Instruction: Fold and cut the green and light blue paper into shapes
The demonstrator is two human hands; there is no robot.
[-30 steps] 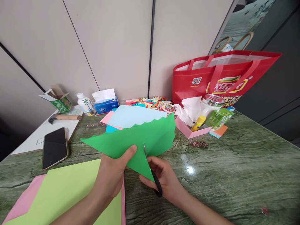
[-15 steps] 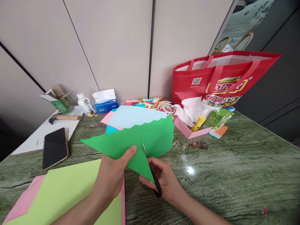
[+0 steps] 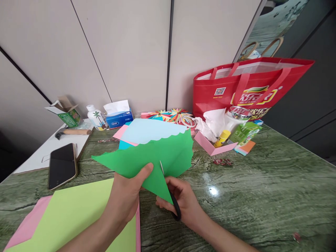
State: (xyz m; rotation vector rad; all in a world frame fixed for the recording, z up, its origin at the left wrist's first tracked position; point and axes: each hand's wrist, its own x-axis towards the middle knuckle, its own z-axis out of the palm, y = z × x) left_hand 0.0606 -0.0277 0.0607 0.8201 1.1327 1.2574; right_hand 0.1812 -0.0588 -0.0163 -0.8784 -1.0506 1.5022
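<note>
green paper [image 3: 147, 152] partly hides the black-handled scissors [image 3: 177, 210].

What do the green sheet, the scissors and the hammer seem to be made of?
Green sheet: matte paper or thin card, judging by its flat colour and bend. Scissors: smooth, silvery blade, likely metal; evenly black handle, probably plastic. Hammer: tan handle, apparently wood from its colour; dark head, likely metal, finish unclear.

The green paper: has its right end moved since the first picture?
Yes, slightly left: the right end of the green paper has shifted against the unmoved pink box, so more of the box's left corner shows.
</note>
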